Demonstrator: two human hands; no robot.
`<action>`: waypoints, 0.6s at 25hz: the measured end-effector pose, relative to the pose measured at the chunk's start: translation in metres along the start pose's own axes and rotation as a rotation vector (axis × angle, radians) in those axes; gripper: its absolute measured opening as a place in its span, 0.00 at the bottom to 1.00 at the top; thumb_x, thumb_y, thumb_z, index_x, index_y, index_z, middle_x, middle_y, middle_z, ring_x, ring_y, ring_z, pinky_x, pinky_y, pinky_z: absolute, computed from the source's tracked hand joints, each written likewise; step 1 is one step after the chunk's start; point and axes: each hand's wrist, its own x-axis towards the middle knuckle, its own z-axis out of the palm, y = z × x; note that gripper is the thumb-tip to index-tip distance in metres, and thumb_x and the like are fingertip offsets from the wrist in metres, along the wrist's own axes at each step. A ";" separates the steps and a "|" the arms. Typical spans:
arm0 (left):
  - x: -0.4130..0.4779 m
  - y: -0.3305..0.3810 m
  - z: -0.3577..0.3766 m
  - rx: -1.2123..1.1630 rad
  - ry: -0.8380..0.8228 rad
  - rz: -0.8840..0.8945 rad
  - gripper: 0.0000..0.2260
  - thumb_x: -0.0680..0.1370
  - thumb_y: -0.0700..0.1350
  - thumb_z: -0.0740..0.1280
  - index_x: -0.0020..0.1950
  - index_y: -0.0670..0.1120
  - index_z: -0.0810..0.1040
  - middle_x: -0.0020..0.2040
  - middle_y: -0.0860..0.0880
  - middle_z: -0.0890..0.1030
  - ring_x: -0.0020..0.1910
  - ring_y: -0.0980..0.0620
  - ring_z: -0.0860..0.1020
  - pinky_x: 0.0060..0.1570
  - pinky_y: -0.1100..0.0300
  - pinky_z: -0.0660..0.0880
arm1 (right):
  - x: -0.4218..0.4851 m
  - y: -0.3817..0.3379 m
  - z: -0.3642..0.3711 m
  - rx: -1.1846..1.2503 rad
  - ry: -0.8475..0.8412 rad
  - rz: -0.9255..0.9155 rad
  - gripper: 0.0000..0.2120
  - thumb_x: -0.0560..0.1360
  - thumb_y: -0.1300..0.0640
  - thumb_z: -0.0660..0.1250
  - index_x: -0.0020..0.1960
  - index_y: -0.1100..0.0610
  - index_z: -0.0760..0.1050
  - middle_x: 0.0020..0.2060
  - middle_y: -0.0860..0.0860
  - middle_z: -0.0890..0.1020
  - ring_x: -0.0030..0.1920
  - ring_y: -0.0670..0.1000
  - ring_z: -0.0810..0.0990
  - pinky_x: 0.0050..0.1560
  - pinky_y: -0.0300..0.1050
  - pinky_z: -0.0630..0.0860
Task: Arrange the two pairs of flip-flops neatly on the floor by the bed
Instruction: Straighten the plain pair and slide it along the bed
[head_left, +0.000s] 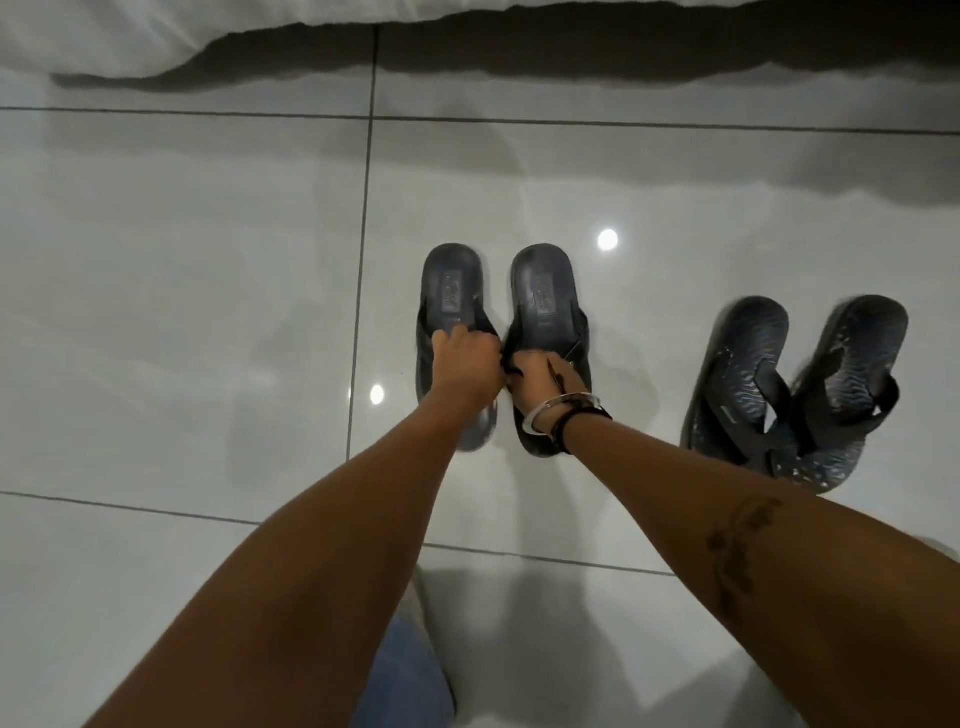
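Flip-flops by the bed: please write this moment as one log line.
left hand: gripping left flip-flop strap | right hand: gripping right flip-flop strap | plain pair: side by side | patterned pair: overlapping, untouched

text: none legible | flip-flop insole labels (451, 292): too blurred

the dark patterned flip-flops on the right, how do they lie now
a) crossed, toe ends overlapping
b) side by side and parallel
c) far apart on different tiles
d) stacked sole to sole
a: the two dark patterned flip-flops angle toward each other and overlap at the near end, untouched, while the left hand and the right hand each grip a strap of the plain dark pair of flip-flops.
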 end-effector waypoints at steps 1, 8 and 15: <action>0.000 -0.001 0.003 -0.007 0.000 -0.007 0.08 0.77 0.48 0.63 0.46 0.50 0.81 0.45 0.49 0.83 0.53 0.45 0.76 0.54 0.50 0.66 | -0.005 0.005 -0.002 -0.052 0.034 -0.068 0.10 0.79 0.58 0.60 0.48 0.57 0.81 0.45 0.54 0.81 0.49 0.59 0.81 0.47 0.48 0.75; 0.005 0.027 0.005 -0.157 0.001 -0.266 0.22 0.76 0.63 0.58 0.41 0.46 0.79 0.38 0.48 0.77 0.47 0.47 0.74 0.54 0.49 0.65 | 0.013 0.083 -0.093 -0.340 0.310 -0.079 0.33 0.74 0.62 0.69 0.77 0.55 0.61 0.77 0.58 0.60 0.75 0.61 0.61 0.76 0.55 0.60; 0.014 0.056 -0.004 -0.231 -0.003 -0.280 0.07 0.75 0.51 0.67 0.44 0.48 0.76 0.38 0.48 0.77 0.44 0.46 0.76 0.57 0.50 0.66 | 0.053 0.104 -0.116 -0.698 0.024 0.054 0.57 0.68 0.59 0.79 0.80 0.48 0.40 0.79 0.58 0.36 0.79 0.62 0.39 0.77 0.58 0.54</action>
